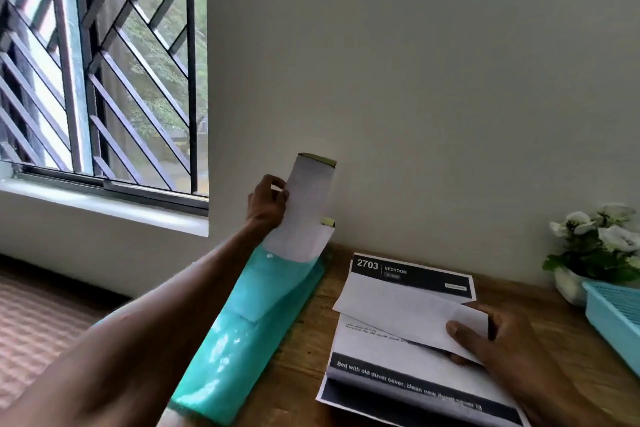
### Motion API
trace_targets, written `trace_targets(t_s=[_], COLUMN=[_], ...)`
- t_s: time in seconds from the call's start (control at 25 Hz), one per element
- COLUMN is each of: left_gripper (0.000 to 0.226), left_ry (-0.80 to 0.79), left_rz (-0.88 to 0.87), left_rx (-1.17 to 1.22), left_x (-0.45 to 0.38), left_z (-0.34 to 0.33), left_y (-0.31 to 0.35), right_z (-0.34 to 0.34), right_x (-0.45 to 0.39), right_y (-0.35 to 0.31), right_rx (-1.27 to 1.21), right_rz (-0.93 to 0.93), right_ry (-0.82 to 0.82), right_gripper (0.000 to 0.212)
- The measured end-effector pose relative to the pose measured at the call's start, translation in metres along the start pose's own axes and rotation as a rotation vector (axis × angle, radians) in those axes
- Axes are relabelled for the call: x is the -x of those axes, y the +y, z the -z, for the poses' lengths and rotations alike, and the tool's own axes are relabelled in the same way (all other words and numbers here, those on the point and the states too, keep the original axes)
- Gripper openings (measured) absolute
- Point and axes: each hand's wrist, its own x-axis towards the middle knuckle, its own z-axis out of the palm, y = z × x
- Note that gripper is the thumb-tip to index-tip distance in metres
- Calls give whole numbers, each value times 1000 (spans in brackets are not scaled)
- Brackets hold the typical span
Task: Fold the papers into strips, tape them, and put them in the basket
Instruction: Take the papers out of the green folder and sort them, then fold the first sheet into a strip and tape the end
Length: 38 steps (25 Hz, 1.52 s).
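My left hand (268,203) grips a white sheet of paper (304,205) that stands upright, its lower end inside a teal plastic folder (242,322) lying along the table's left edge. My right hand (498,340) pinches a folded white paper strip (398,309) by its right end and holds it just above a printed sheet (412,367) headed "2703 BEDROOM" on the wooden table (304,350). A light blue plastic basket (613,315) sits at the right edge, partly cut off.
A white pot of white flowers (595,246) stands behind the basket against the wall. A barred window (104,63) with a sill lies to the left. A striped floor mat (41,322) shows below the table's left side.
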Motion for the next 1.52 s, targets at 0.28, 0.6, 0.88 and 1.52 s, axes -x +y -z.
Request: trace_targets(t_s=[0.28, 0.6, 0.88, 1.52], left_gripper=[24, 29, 24, 21], left_ry=[100, -330, -245, -312], left_rz=[-188, -269, -551, -589], left_rx=[73, -256, -303, -208], left_x=[-47, 46, 113, 93], left_z=[11, -17, -32, -12], left_y=[83, 71, 41, 20], right_z=[5, 3, 9, 6], right_x=[-6, 6, 10, 17], right_y=[-7, -9, -8, -14], right_rx=[99, 9, -89, -89], right_rz=[48, 59, 145, 343], right_ry=[-67, 125, 415, 407], right_gripper=[11, 13, 17, 20])
